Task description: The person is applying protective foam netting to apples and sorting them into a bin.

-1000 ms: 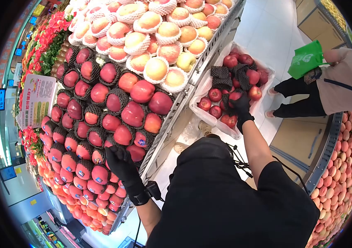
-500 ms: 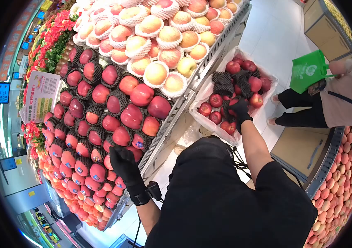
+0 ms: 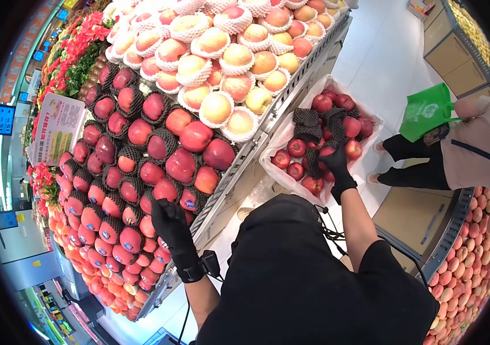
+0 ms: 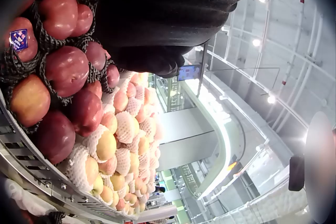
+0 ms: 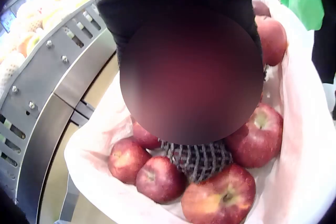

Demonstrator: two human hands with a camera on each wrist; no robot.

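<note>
My right hand, in a black glove, reaches into a box lined with white plastic. Its fingers curl round a red apple among the loose ones; a round blur hides the grip in the right wrist view. Black foam net sleeves lie on the apples in the box, and one piece of netting shows just below that hand. My left hand, gloved too, hovers at the edge of the sloped display of red apples. Its fingers are loosely curled with nothing in them.
Paler apples in white foam nets fill the display's far part, behind a grey slotted rail. A person with a green bag stands beyond the box. A second fruit stand is at the right, and a sign at the left.
The head view has shifted slightly, so the display and box sit a little lower. My left hand's fingers have drawn in from a more spread pose. My right hand stays in the box.
</note>
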